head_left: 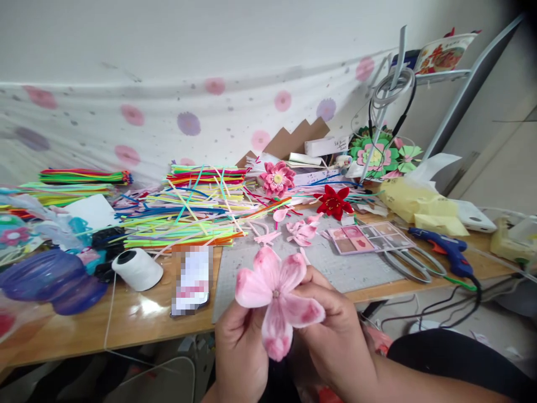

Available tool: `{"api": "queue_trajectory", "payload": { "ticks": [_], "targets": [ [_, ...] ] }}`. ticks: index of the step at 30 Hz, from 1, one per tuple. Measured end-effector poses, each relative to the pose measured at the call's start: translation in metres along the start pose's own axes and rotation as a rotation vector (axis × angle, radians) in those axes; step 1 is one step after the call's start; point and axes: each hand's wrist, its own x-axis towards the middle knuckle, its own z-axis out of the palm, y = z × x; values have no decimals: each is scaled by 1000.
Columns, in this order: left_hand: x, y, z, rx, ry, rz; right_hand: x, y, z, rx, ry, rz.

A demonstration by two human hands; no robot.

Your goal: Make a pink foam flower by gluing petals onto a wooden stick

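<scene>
Between my two hands is a pink pipe-cleaner flower [277, 296], its petals spread and facing me, with darker pink tips and a small centre. My left hand [243, 347] is closed on it from the left, the fingers hidden behind the petals. From the right, my right hand [331, 319] grips it too, thumb and fingers bent near a petal. Behind the flower, loose pink petals [304, 230] lie on the grey cutting mat [247, 280]. A makeup palette [356, 238] with pink and brown pans rests at the mat's right side.
Bundles of coloured pipe cleaners [180, 232] fill the table's back. A white thread cone [137, 268] and a phone [192, 280] stand left. A blue glue gun [448, 252] and scissors [406, 266] lie right. Finished red [334, 201] and pink flowers [277, 178] stand behind.
</scene>
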Motion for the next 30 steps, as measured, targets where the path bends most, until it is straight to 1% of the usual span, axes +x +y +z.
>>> {"api": "queue_trajectory", "payload": {
  "ticks": [2, 5, 7, 10, 13, 17, 20, 24, 27, 30],
  "targets": [
    [-1, 3, 1, -54, -41, -24, -1, -5, -1, -62, -17, -72],
    [-2, 10, 7, -138, -70, -54, 0, -10, -3, -121, -38, -189],
    [-2, 16, 13, -188, -78, -78, 2, -10, -6, -129, -51, -219],
    [-1, 23, 20, -252, -90, -103, 8, -7, -11, -104, -96, -184],
    [0, 23, 24, -288, -85, -82, 12, -2, -14, -85, -132, -104],
    [0, 16, 24, -218, -2, -16, 9, 4, -11, -103, -29, -57],
    [-1, 10, 20, -115, 44, 39, 6, 5, -6, -129, 10, -56],
    [-1, 9, 19, -60, 16, 106, 5, 0, -3, -188, 43, -116],
    [-1, 11, 19, -55, -16, 112, 6, -3, -4, -214, 26, -160],
    [-1, 11, 18, -53, -31, 86, 8, -4, -7, -211, -16, -158]
  ]
}}
